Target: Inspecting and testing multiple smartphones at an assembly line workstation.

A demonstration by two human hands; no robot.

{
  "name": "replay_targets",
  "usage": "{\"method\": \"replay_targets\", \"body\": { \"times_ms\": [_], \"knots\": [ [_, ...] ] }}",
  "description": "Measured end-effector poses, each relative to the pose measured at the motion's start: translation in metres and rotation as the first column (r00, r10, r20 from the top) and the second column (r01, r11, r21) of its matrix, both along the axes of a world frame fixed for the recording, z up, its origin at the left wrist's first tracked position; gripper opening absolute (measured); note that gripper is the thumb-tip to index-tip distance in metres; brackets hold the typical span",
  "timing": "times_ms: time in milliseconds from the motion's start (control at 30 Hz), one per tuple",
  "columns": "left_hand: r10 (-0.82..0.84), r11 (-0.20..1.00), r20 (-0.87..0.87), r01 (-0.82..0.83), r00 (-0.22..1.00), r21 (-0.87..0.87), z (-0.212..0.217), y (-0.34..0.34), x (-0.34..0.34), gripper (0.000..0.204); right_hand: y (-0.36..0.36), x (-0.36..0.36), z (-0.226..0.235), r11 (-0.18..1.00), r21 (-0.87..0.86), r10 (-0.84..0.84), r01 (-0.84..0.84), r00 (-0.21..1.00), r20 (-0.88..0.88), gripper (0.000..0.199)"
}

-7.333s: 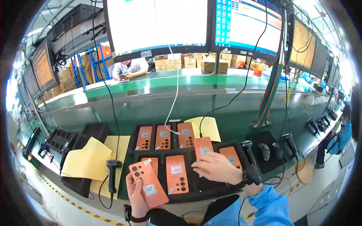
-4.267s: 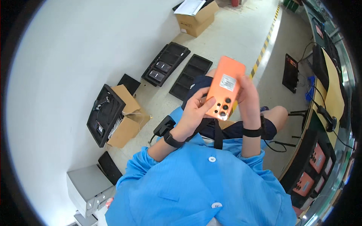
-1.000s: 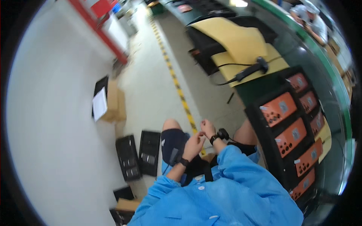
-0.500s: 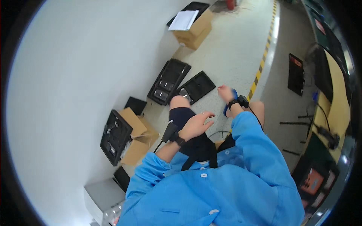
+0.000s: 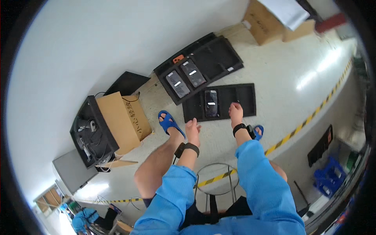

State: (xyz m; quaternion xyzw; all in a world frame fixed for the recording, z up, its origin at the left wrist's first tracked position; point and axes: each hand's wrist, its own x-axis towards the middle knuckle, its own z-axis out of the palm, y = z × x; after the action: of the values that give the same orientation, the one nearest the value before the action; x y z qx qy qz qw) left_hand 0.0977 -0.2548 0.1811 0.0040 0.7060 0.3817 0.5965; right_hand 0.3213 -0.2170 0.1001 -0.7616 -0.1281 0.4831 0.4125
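- The right hand [image 5: 235, 112] reaches down to a flat black tray [image 5: 239, 101] on the floor [image 5: 282, 78]. Its fingers point down and touch the tray — they hold nothing.
- A dark phone [image 5: 211, 103] lies in the left slot of that tray, with its screen facing up. It sits just left of the right hand, close but not touching.
- The left hand [image 5: 192, 131] hangs open in the air, nearer to the person than the tray (nothing is in it).
- Both wrists wear a black band, and both arms have blue sleeves.
- A second black tray [image 5: 213, 55] lies farther away. It is bigger, and one corner touches the first tray.
- Two more phones [image 5: 184, 78] lie side by side in its left part. A small orange thing [image 5: 178, 59] sits at its far left edge.
- The person's left foot wears a blue sandal [image 5: 169, 121] — it stands just left of the near tray.
- A brown cardboard box [image 5: 121, 117] stands to the left, beside a black box full of wires [image 5: 88, 133].
- Another cardboard box [image 5: 270, 23] stands far off at the top right, with white paper on it.
- A yellow and black striped line [image 5: 313, 117] runs across the floor on the right.
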Motion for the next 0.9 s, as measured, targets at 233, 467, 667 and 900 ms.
{"method": "replay_targets", "body": {
  "times_ms": [233,467,667,900],
  "knots": [
    [0.062,0.993,-0.239,-0.084,0.969,-0.084,-0.085,0.133,-0.106,0.091,0.248,0.03,-0.019,0.98,0.041,0.07,-0.194,0.532,0.844,0.069],
    [-0.036,0.999,0.172,0.032,0.984,0.026,-0.127,0.182,-0.12,0.092,0.315,0.135,-0.07,0.784,-0.291,0.603,-0.548,0.784,0.149,0.092],
    [-0.214,0.975,-0.378,0.172,0.901,-0.141,-0.122,0.123,-0.114,0.078,0.229,0.132,-0.044,0.785,-0.229,0.617,-0.575,0.694,0.372,0.07],
    [-0.411,0.91,-0.318,0.367,0.854,-0.191,-0.103,0.044,-0.088,0.077,0.047,0.16,-0.007,0.803,-0.446,0.554,-0.395,0.77,0.316,0.064]
  ]
}}
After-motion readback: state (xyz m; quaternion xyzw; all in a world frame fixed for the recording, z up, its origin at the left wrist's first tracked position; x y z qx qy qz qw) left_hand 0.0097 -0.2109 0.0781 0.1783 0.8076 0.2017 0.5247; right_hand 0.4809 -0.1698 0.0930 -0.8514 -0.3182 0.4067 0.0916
